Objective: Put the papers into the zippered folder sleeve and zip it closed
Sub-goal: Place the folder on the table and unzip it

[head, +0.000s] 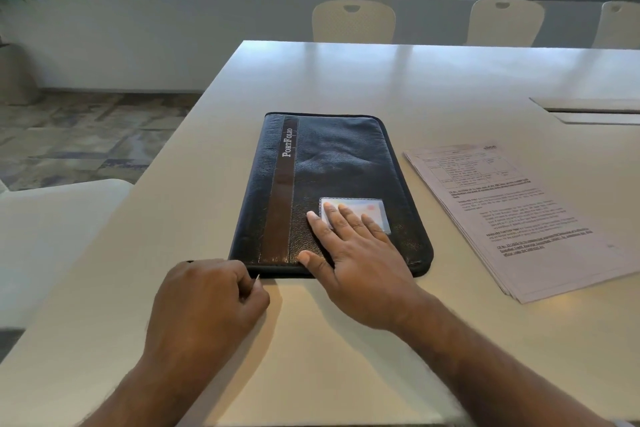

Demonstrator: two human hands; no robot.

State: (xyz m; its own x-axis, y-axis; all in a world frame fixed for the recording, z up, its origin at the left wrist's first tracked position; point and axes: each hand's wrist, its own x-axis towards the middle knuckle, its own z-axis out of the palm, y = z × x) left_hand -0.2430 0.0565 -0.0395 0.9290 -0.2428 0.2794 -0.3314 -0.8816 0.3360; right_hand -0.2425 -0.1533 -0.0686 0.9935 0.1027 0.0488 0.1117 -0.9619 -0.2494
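Two hands were at the near edge of the folder sleeve [332,191]. Left hand [207,305]: fingers curled, thumb and forefinger pinching a thin metal tab, judged to be the zipper pull [257,279], at the sleeve's near-left corner. That grip was closed on the pull; the slider itself was hidden under the fingers.

Just right of that grip, the right hand [360,253] lay flat on the cover, fingers straight and spread, fingertips over the clear card window [355,215], thumb along the near edge. It held nothing; it pressed the sleeve down onto the table [346,80].

Sleeve: dark leather, closed and lying flat, marked "PortFolio" on a brown strip. Whether the zip was part-open could not be told.

Well right of both hands, apart from the sleeve, the papers [512,218] sat in a loose stack, printed side up, none of them inside yet. Judged step: unzipping, so the task was at its start.

Risks from here:
- The small tab could slip from the pinch if pulled at an angle to the track.
- The slider could jam at the rounded corner if the cover puckered; the flat hand should counter that.
- If the pressing hand lifted early, the sleeve could slide on the smooth table.
- The stack's edges were fanned and could catch on the opening or in the zip teeth unless squared first.
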